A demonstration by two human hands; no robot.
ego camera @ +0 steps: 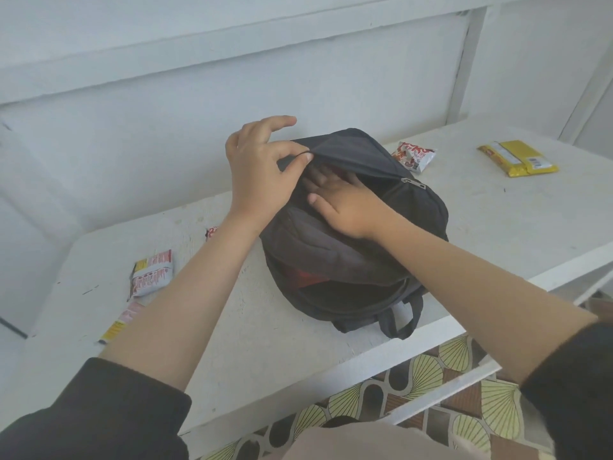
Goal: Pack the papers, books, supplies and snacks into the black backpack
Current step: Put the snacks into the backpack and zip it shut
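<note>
The black backpack (351, 247) lies on the white table (265, 327) with its front pocket and its main compartment unzipped. My left hand (262, 171) pinches the edge of the front pocket flap and lifts it. My right hand (341, 200) reaches into that pocket; its fingers are hidden inside, so what they hold cannot be seen. Snack packets lie around the bag: a red and white one (413, 156) behind it, a yellow pack (517, 157) at the far right, a white and red one (151, 273) at the left.
Another small packet (121, 322) lies near the table's left front, partly under my left forearm, and a red scrap (210, 232) shows beside my left wrist. White walls close the table's back and left. Patterned floor (431, 376) shows below the front edge.
</note>
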